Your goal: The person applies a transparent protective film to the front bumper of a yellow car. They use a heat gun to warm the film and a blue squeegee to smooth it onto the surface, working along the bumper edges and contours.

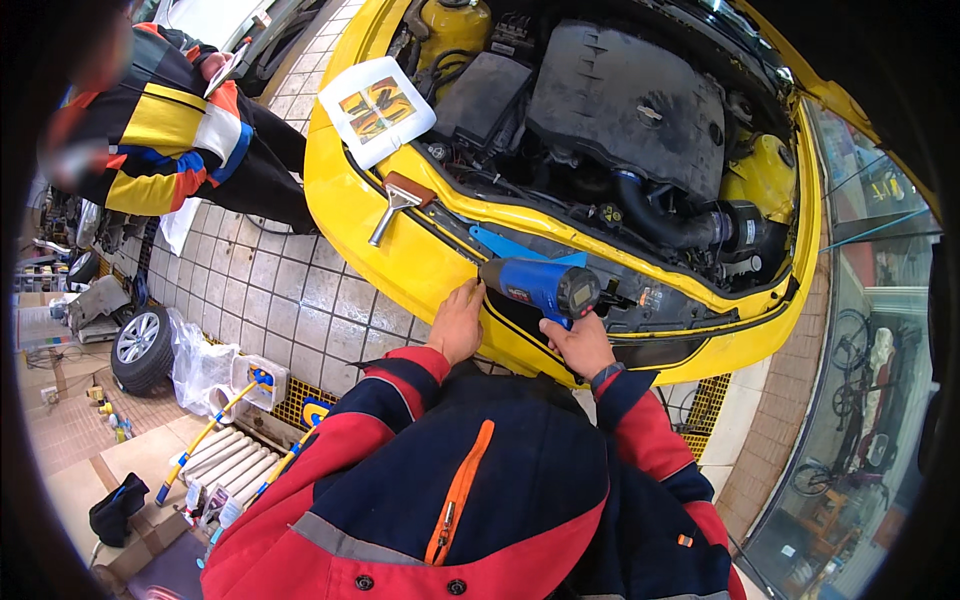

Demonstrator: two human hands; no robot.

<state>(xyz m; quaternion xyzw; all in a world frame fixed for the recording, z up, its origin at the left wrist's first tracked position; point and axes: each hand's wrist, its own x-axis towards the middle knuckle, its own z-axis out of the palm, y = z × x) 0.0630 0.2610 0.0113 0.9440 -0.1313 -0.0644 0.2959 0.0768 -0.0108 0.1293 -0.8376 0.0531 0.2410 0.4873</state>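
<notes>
Holding a blue, pistol-shaped plastic heat gun with a dark nozzle (540, 284): right hand (583, 346), clamped around its grip, below the grey-and-black rear end. Heat gun lies level above the front edge of the glossy yellow car front (360, 265); its nozzle points left, toward the left hand. Left hand (458, 322): fingers close together, fingertips at the yellow surface, just beside and below the nozzle. Cannot tell whether thumb and fingers pinch anything.

Just beyond the left hand, behind the nozzle: flat, tapered light-blue strip (494, 242). Farther off, up and left of the left hand: silver-handled squeegee with a brown blade (402, 196), lying on the yellow bodywork. Past that, a white rounded panel-like plastic item bearing a yellow-and-black picture (380, 108).

Ahead of both hands: open engine bay with a broad, dusty black plastic engine cover (630, 105). Well to the left of the left hand: another person in a multicoloured jacket (168, 122); nearer, a black tyre on a silver spoked wheel (142, 345).
</notes>
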